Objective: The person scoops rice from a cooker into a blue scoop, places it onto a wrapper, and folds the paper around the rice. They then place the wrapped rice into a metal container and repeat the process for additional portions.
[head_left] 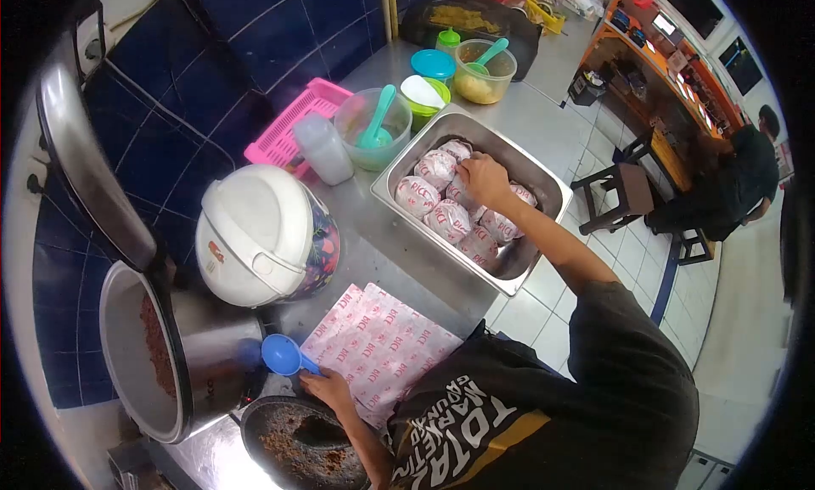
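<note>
My left hand [329,388] is closed around the handle of a blue scoop [282,354]. The scoop's cup hangs between the large metal cooker and a stack of printed wrapping paper [382,337]. Just below that hand sits a dark round pan [284,456] with brown crumbly food. Over in a steel tray [531,282], my right hand [486,183] has its fingers curled down on a paper-wrapped bundle [458,191]; the fingertips are partly hidden. Several more round wrapped bundles [447,221] with red print fill the tray around it.
An open-lidded cooker [212,346] holds reddish-brown food at left. Beside it stands a white rice cooker [246,235]. Behind are a pink basket [284,125], a clear tub [352,154] with a teal ladle, and another tub [484,87]. A person [747,176] is at far right.
</note>
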A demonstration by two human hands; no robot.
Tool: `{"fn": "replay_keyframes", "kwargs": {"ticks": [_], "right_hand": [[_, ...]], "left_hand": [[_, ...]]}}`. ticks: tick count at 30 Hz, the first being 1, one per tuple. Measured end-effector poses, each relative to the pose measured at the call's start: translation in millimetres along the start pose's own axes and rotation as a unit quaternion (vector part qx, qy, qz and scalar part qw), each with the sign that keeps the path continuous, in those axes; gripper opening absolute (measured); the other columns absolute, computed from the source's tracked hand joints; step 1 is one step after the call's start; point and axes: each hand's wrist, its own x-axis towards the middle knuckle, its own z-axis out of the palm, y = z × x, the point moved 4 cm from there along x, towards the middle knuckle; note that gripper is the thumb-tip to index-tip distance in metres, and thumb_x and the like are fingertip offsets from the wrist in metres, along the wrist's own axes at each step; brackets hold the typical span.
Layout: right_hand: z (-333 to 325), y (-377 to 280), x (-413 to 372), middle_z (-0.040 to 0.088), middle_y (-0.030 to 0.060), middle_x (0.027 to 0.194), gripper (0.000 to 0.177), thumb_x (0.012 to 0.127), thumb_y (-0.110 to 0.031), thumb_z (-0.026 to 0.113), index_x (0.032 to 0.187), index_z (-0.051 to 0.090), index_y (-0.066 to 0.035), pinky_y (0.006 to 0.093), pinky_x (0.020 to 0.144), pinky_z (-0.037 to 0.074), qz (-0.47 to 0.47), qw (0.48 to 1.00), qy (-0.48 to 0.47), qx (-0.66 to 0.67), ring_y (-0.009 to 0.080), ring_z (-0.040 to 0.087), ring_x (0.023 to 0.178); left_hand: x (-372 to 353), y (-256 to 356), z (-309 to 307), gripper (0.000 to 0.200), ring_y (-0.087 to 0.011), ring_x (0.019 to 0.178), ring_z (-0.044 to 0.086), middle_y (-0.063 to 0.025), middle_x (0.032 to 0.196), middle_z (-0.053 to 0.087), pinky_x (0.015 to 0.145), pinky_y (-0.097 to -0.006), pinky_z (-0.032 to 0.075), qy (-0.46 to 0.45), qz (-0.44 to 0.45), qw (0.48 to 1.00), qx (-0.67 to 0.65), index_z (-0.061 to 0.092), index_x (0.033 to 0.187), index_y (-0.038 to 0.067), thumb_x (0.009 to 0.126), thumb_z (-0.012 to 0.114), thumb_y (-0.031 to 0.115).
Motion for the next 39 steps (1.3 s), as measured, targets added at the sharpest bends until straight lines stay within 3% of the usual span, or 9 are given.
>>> {"fn": "replay_keyframes", "kwargs": {"ticks": [7,10,12,18,21,23,26,30,39], "right_hand": [[-20,-27,-23,0.059,0.0255,0.124,0.037,0.098,-0.027,0.057,0.122,0.061,0.000,0.0528,0.099,0.049,-0.005,1.000,-0.015,0.011,0.0427,0.057,0.119],[-14,-30,-41,0.041,0.0323,0.146,0.058,0.102,-0.031,0.051,0.144,0.040,0.008,0.0584,0.114,0.033,-0.155,0.986,0.050,0.036,0.0499,0.034,0.141],[3,-18,-32,0.023,0.0357,0.156,0.069,0.104,-0.036,0.043,0.151,0.025,0.012,0.0595,0.120,0.019,-0.146,0.987,-0.067,0.011,0.0505,0.017,0.149],[38,5,-13,0.012,0.0252,0.165,0.074,0.102,-0.035,0.041,0.157,0.015,0.006,0.0456,0.126,0.004,-0.091,0.987,-0.129,-0.045,0.0406,0.008,0.154],[13,-12,-1,0.023,0.0275,0.161,0.061,0.104,-0.028,0.041,0.152,0.027,0.007,0.0499,0.124,0.012,-0.128,0.979,-0.129,-0.088,0.0432,0.018,0.150],[-20,-42,-6,0.030,0.0291,0.158,0.054,0.104,-0.022,0.040,0.149,0.036,0.007,0.0528,0.122,0.017,-0.139,0.984,-0.076,-0.080,0.0449,0.025,0.148],[-93,-151,-34,0.059,0.0278,0.127,0.031,0.101,-0.015,0.049,0.121,0.062,0.005,0.0454,0.104,0.042,-0.132,0.985,0.009,0.114,0.0426,0.055,0.120],[-147,-346,-84,0.071,0.0170,0.100,0.014,0.090,-0.005,0.062,0.101,0.069,-0.001,0.0388,0.083,0.053,-0.238,0.918,-0.103,0.301,0.0313,0.069,0.092],[-92,-502,-52,0.040,0.0385,0.145,0.088,0.087,-0.024,0.077,0.150,0.027,0.010,0.0441,0.099,0.052,-0.310,0.847,-0.201,0.382,0.0504,0.056,0.123]], "left_hand": [[1,12,-9,0.037,-0.0423,0.102,0.057,-0.0277,0.110,0.057,0.093,-0.0498,0.045,0.010,-0.039,0.985,-0.167,0.045,0.124,-0.012,0.091,0.057,0.002],[-11,8,-9,0.032,-0.0322,0.097,0.059,-0.0195,0.108,0.057,0.089,-0.0435,0.047,-0.041,-0.074,0.954,-0.289,0.047,0.124,-0.007,0.094,0.055,0.001],[-19,22,-17,0.030,-0.0267,0.093,0.060,-0.0152,0.107,0.057,0.086,-0.0397,0.048,-0.070,-0.107,0.931,-0.341,0.048,0.124,-0.005,0.095,0.054,0.001],[-48,88,-105,0.047,-0.0194,0.065,0.060,-0.0094,0.098,0.056,0.057,-0.0347,0.051,-0.180,-0.148,0.707,-0.667,0.042,0.136,0.002,0.092,0.058,-0.001],[-34,86,-193,0.046,-0.0175,0.063,0.059,-0.0079,0.089,0.057,0.055,-0.0322,0.050,-0.175,-0.110,0.671,-0.712,0.044,0.137,0.004,0.093,0.058,0.000],[-17,64,-268,0.038,-0.0147,0.063,0.059,-0.0063,0.081,0.059,0.055,-0.0302,0.048,-0.060,-0.056,0.851,-0.518,0.051,0.133,0.002,0.096,0.055,0.002],[35,44,-377,0.031,-0.0205,0.068,0.064,-0.0164,0.088,0.067,0.058,-0.0339,0.049,0.120,-0.029,0.963,-0.241,0.055,0.130,-0.006,0.102,0.049,0.006],[166,41,-420,0.035,-0.0484,0.089,0.067,-0.0295,0.104,0.066,0.072,-0.0532,0.053,0.155,0.114,0.981,0.024,0.049,0.131,0.003,0.097,0.054,0.008],[328,-26,-326,0.030,-0.0318,0.083,0.074,-0.0228,0.096,0.070,0.070,-0.0397,0.062,0.002,0.185,0.902,0.389,0.058,0.112,-0.007,0.086,0.061,0.008]]}}
